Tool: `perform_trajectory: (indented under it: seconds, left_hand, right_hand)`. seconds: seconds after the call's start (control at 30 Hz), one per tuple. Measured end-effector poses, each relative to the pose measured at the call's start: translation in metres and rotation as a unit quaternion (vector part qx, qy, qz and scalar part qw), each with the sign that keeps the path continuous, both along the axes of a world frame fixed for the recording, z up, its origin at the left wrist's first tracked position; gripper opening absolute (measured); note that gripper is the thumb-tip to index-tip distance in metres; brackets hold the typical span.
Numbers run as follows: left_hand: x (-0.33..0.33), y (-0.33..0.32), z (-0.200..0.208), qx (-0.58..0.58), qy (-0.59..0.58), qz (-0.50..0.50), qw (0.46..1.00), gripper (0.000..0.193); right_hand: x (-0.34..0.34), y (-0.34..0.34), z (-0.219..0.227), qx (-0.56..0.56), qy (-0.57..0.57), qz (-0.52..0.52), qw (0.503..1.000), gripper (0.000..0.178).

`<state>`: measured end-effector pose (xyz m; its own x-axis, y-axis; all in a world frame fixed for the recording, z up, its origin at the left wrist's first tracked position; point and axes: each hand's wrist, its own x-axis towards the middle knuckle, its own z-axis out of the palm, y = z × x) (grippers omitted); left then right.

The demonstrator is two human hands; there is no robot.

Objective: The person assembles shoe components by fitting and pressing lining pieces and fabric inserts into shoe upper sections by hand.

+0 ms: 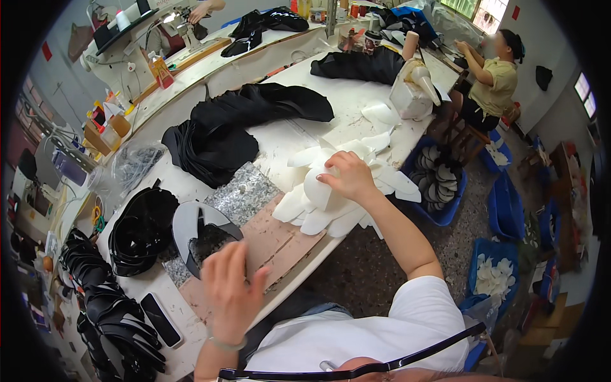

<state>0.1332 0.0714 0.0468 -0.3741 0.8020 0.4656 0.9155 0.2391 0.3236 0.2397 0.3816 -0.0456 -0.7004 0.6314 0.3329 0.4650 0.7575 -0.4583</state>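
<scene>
In the head view the right hand (349, 176) pinches a white piece (316, 191) between thumb and fingers, above the pile (310, 221). The blurred left hand (230, 288) is loosely open, seemingly empty, just beside a grey-black piece (185, 230); between the hands lies open board (275, 240), with the counter's edge (320, 253) bodyward.

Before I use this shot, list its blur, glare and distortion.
Head view: the left hand is smeared, likely by motion, while the right hand looks crisper; head view: the upper-right window glares nearly white; head view: the rear workbench bows in an arc, and the corners are black.
</scene>
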Motion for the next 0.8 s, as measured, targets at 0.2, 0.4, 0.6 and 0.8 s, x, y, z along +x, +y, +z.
perform_trajectory:
  seconds: [0.2, 0.4, 0.6, 0.8]
  left_hand:
    - [0.022, 0.139, -0.103, 0.143, -0.194, -0.004, 0.971, 0.057]
    - [0.002, 0.194, -0.126, 0.101, -0.522, -0.060, 0.845, 0.032]
    - [0.000, 0.179, -0.126, 0.100, -0.507, 0.030, 0.856, 0.031]
    - [-0.006, 0.170, -0.129, 0.059, -0.265, -0.003, 0.962, 0.035]
  right_hand:
    - [0.002, 0.006, 0.003, -0.004, 0.036, 0.058, 0.998, 0.025]
    - [0.011, 0.024, 0.000, -0.067, -0.017, 0.133, 0.989, 0.019]
    - [0.033, 0.090, 0.038, 0.024, -0.013, -0.021, 0.999, 0.018]
    - [0.056, 0.119, 0.086, -0.396, 0.085, 0.036, 0.914, 0.018]
